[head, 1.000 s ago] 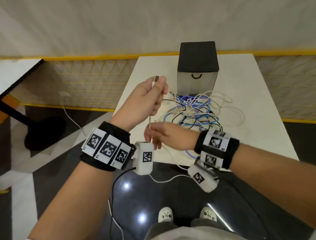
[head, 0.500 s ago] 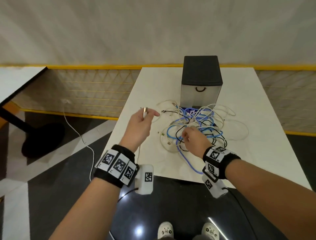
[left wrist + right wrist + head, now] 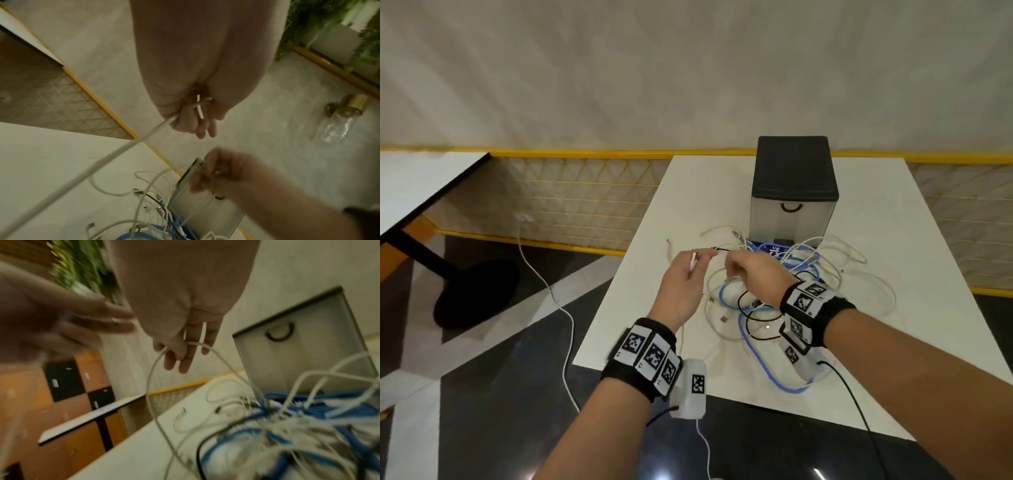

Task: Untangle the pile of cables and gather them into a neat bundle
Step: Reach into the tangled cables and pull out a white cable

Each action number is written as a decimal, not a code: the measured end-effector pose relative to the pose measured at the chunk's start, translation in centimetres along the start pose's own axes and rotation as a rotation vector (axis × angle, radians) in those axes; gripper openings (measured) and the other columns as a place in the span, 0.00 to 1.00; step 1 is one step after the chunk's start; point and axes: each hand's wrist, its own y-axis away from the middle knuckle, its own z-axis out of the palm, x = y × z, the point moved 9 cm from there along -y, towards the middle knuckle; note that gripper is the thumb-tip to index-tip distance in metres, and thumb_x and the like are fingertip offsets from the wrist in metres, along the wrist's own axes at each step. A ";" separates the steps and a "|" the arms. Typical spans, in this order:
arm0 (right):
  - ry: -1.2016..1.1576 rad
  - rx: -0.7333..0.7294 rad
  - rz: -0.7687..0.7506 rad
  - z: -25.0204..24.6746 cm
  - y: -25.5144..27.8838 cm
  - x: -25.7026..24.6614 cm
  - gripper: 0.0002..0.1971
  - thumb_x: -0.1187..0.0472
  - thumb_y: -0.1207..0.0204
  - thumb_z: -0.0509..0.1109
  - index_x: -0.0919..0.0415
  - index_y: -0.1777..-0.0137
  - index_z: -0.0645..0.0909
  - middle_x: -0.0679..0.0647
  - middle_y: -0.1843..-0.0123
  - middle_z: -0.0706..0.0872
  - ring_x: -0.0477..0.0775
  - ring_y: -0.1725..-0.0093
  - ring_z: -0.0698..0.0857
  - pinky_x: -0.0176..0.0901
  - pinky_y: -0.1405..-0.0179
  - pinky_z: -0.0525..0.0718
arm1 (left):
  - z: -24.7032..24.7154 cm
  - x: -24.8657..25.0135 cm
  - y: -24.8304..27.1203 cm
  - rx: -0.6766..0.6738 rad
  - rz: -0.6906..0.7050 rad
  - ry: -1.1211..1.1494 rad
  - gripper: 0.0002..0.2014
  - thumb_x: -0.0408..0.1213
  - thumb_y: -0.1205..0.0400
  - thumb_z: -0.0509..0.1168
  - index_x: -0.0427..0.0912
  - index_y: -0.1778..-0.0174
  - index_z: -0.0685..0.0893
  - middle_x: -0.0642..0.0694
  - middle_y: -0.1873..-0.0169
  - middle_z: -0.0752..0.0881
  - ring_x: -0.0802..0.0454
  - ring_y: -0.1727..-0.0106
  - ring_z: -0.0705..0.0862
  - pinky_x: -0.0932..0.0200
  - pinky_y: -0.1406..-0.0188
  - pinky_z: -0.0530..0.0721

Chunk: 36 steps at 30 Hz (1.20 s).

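A tangled pile of white, blue and black cables [image 3: 784, 284] lies on the white table [image 3: 928, 240] in front of a small drawer box. My left hand [image 3: 688, 274] is raised over the table's left part and grips a white cable [image 3: 115, 154] near its plug end [image 3: 693, 256]; the cable runs down past my wrist. My right hand [image 3: 750, 274] hovers over the left side of the pile, just right of the left hand, and holds a loop of thin white cable [image 3: 156, 369] with curled fingers. The pile [image 3: 287, 426] shows blurred in the right wrist view.
A drawer box [image 3: 794, 192] with a black top and a black handle stands behind the pile. A blue cable loop [image 3: 774, 380] hangs past the table's near edge. A neighbouring table [image 3: 421, 185] stands at the left, with a yellow mesh fence [image 3: 585, 198] behind.
My left hand has come down from its raised position and now sits low over the table with the plug end. My right hand went into the pile and lifted a white loop toward the left hand.
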 end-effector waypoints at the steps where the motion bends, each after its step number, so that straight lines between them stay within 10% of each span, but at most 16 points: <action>1: -0.081 0.049 -0.058 -1.4 0.4 -1.0 0.13 0.73 0.24 0.61 0.52 0.53 0.73 0.50 0.56 0.87 0.53 0.55 0.87 0.46 0.56 0.83 | 0.9 0.6 -0.3 -0.055 0.030 -0.054 0.13 0.40 0.10 0.57 0.48 0.34 0.83 0.55 0.46 0.82 0.63 0.56 0.77 0.66 0.47 0.75; 4: -0.208 0.147 -0.085 -5.3 1.0 -1.8 0.10 0.70 0.20 0.60 0.53 0.45 0.72 0.49 0.53 0.87 0.52 0.56 0.86 0.43 0.55 0.82 | 4.0 2.0 -1.1 -0.221 0.074 -0.200 0.14 0.40 0.10 0.56 0.43 0.32 0.80 0.52 0.56 0.83 0.67 0.65 0.78 0.70 0.61 0.73; 8: 0.136 0.265 -0.130 -7.4 1.0 0.2 0.10 0.71 0.23 0.64 0.60 0.46 0.80 0.56 0.49 0.78 0.58 0.55 0.80 0.51 0.53 0.81 | 3.8 4.6 -2.6 -0.122 0.160 -0.216 0.13 0.41 0.11 0.58 0.41 0.48 0.86 0.57 0.69 0.79 0.62 0.71 0.74 0.61 0.65 0.70; 11: 0.155 0.153 0.103 -7.1 0.1 4.2 0.14 0.72 0.21 0.60 0.56 0.41 0.76 0.58 0.51 0.74 0.58 0.61 0.78 0.48 0.59 0.79 | 3.2 7.0 -2.7 -0.064 0.259 -0.171 0.12 0.39 0.11 0.59 0.41 0.55 0.85 0.53 0.75 0.75 0.60 0.76 0.69 0.64 0.72 0.68; 14: -0.164 -0.041 0.197 -6.1 -0.7 4.9 0.10 0.74 0.18 0.54 0.65 0.41 0.73 0.69 0.57 0.81 0.54 0.68 0.77 0.38 0.69 0.77 | 2.7 8.0 -2.2 -0.060 0.313 -0.110 0.12 0.40 0.11 0.58 0.43 0.57 0.83 0.47 0.73 0.73 0.58 0.77 0.66 0.67 0.76 0.65; 16: -0.397 0.075 0.185 -7.8 -1.4 4.4 0.09 0.75 0.18 0.54 0.64 0.51 0.74 0.70 0.56 0.82 0.54 0.64 0.80 0.31 0.65 0.80 | 2.4 7.5 -2.2 -0.067 0.311 -0.075 0.13 0.40 0.11 0.58 0.48 0.59 0.83 0.47 0.74 0.74 0.59 0.76 0.66 0.67 0.76 0.65; 19: -0.654 0.303 0.167 -11.3 -2.1 4.8 0.10 0.74 0.18 0.59 0.58 0.55 0.75 0.62 0.47 0.86 0.54 0.46 0.85 0.47 0.46 0.84 | 2.6 4.9 -3.1 -0.135 0.200 -0.116 0.13 0.41 0.11 0.59 0.50 0.59 0.85 0.52 0.75 0.78 0.62 0.78 0.70 0.67 0.74 0.68; 24: -1.014 0.475 0.071 -16.9 -2.7 2.4 0.05 0.72 0.23 0.69 0.65 0.50 0.83 0.64 0.39 0.86 0.57 0.39 0.86 0.53 0.33 0.83 | 4.4 0.2 -2.6 -0.390 -0.015 -0.279 0.15 0.44 0.11 0.58 0.44 0.50 0.89 0.52 0.67 0.88 0.61 0.75 0.74 0.62 0.67 0.74; 33: -0.957 0.302 -0.025 -14.9 -1.4 -2.2 0.06 0.77 0.26 0.70 0.73 0.50 0.83 0.64 0.54 0.87 0.46 0.61 0.88 0.35 0.56 0.87 | 0.6 4.8 -4.5 0.055 0.066 0.060 0.19 0.46 0.10 0.54 0.46 0.25 0.77 0.41 0.34 0.85 0.39 0.40 0.84 0.48 0.37 0.79; 36: -0.893 0.270 0.009 -12.8 -0.4 -2.0 0.05 0.76 0.26 0.70 0.73 0.51 0.83 0.65 0.55 0.87 0.50 0.58 0.88 0.39 0.51 0.88 | 0.5 4.5 -5.3 0.064 -0.023 0.157 0.19 0.48 0.10 0.54 0.44 0.30 0.80 0.46 0.40 0.89 0.48 0.62 0.83 0.59 0.61 0.83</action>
